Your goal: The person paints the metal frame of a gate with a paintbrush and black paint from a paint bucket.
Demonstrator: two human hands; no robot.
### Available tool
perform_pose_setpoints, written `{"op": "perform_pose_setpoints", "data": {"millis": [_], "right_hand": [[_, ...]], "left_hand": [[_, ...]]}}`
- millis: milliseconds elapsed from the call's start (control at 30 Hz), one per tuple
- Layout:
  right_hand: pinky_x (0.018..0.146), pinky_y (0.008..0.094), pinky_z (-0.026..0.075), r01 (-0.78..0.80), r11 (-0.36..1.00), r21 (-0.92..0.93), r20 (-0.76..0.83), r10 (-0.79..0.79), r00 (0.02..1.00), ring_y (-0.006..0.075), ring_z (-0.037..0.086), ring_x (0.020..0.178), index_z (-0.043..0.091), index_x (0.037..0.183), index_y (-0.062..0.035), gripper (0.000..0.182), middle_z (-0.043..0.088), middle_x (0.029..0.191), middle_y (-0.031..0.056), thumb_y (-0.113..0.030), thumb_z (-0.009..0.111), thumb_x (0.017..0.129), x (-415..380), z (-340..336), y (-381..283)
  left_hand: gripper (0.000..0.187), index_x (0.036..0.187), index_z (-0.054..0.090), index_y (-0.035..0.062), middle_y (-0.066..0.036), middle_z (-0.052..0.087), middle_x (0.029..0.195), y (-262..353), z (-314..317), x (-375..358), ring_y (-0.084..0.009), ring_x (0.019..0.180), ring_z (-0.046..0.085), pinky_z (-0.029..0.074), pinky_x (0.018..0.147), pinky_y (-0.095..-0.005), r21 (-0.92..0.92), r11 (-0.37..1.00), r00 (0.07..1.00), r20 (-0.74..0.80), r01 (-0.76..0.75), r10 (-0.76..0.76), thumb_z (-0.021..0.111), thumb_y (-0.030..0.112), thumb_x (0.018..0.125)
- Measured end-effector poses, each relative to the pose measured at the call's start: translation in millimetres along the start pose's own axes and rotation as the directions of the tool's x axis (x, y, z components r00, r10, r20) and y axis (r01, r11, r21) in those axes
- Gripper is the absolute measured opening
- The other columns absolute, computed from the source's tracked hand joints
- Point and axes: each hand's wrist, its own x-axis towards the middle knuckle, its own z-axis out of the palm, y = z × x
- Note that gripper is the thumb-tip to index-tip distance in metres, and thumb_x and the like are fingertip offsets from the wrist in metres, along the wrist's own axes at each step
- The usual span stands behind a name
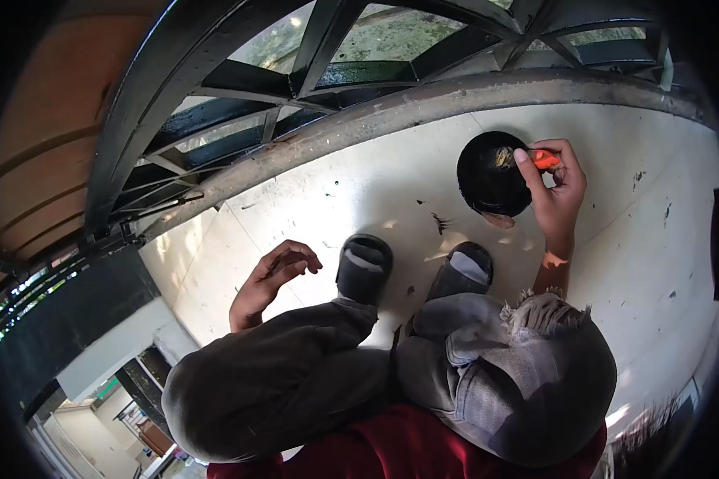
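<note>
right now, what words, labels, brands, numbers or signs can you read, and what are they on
No text can be read anywhere in view.
Orange-handled tool in the right hand: no lettering that can be made out.
Black container: none legible.
Dark sandals: none legible.
Small items at lower left: too small and blurred to tell.
</note>
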Motion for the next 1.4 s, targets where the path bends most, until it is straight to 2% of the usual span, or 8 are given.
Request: {"op": "perform_pose_setpoints", "data": {"millis": [233,467,500,667,867,967,1267,1400], "right_hand": [[0.054,0.0247,0.041,0.132,0.938,-0.32,0.056,-0.12,0.991,0.009,0.052,0.059,0.067,0.108,-0.0034,0.017,0.066,0.076,0.0056,-0.015,0.07,0.096,-14,-13,-10],[0.058,0.0278,0.049,0.124,0.875,-0.469,0.096,-0.089,0.991,0.0157,0.06,0.061,0.068,0.107,-0.0036,0.017,0.07,0.082,0.0082,-0.01,0.071,0.091,-33,-26,-28],[0.053,0.0264,0.039,0.133,0.88,-0.456,0.068,-0.115,0.991,0.0114,0.05,0.058,0.069,0.111,-0.0076,0.019,0.068,0.079,0.0042,-0.013,0.069,0.093,-36,-23,-25],[0.054,0.0268,0.04,0.061,0.852,-0.52,0.05,-0.041,0.998,0.0118,0.05,0.057,0.069,0.111,-0.0075,0.02,0.069,0.08,0.0048,-0.013,0.07,0.093,-42,-20,-28],[0.055,0.0257,0.041,0.008,0.828,-0.56,0.061,0.032,0.998,0.0114,0.051,0.058,0.069,0.112,-0.0056,0.021,0.071,0.083,0.0057,-0.014,0.07,0.093,-42,-14,-34],[0.056,0.025,0.041,-0.041,0.843,-0.537,0.031,0.069,0.997,0.0106,0.054,0.062,0.069,0.113,-0.0051,0.021,0.071,0.085,0.0068,-0.014,0.07,0.094,-44,-17,-29],[0.061,0.027,0.049,-0.034,0.808,-0.588,-0.013,0.033,0.999,0.0152,0.061,0.065,0.069,0.112,-0.0028,0.022,0.07,0.084,0.0087,-0.01,0.073,0.092,-51,-37,-53],[0.057,0.0264,0.045,-0.11,0.927,-0.36,-0.159,0.056,0.986,0.013,0.057,0.063,0.069,0.11,-0.0025,0.02,0.069,0.083,0.0063,-0.007,0.073,0.091,-57,-35,-35]], "left_hand": [[0.026,0.121,0.062,0.0091,-0.007,0.066,0.116,41,54,31,-0.0192,0.115,0.059,0.045,0.098,-0.0354,0.531,0.845,0.894,0.409,-0.07,-0.183,0.062,0.027,0.102],[0.035,0.126,0.059,0.0062,-0.009,0.066,0.118,-27,97,133,-0.0208,0.113,0.061,0.047,0.098,-0.0352,0.521,0.803,0.486,0.803,-0.29,-0.345,0.058,0.033,0.104],[0.035,0.126,0.059,0.0062,-0.009,0.066,0.118,-36,104,141,-0.0208,0.113,0.061,0.047,0.098,-0.0352,0.506,0.807,0.474,0.815,-0.303,-0.333,0.058,0.033,0.104],[0.035,0.127,0.059,0.0056,-0.006,0.067,0.114,-78,121,171,-0.0172,0.109,0.062,0.047,0.096,-0.033,0.212,0.976,0.229,0.948,0.058,-0.22,0.058,0.031,0.104],[0.032,0.124,0.06,0.0064,-0.007,0.069,0.109,-112,119,190,-0.0172,0.109,0.062,0.047,0.095,-0.0322,0.021,0.893,0.514,0.812,0.45,-0.277,0.054,0.031,0.104],[0.033,0.124,0.059,0.0071,-0.008,0.069,0.109,-112,118,189,-0.0173,0.106,0.063,0.048,0.094,-0.0313,0.082,0.961,0.535,0.816,0.266,-0.218,0.052,0.033,0.104],[0.036,0.128,0.056,0.0069,-0.007,0.068,0.108,-105,119,186,-0.0171,0.104,0.062,0.048,0.093,-0.0308,0.118,0.952,0.591,0.76,0.282,-0.269,0.053,0.034,0.104],[0.037,0.128,0.055,0.0065,-0.008,0.068,0.108,-103,121,188,-0.0168,0.105,0.062,0.048,0.093,-0.0308,0.155,0.941,0.576,0.757,0.302,-0.31,0.053,0.033,0.104]]}}
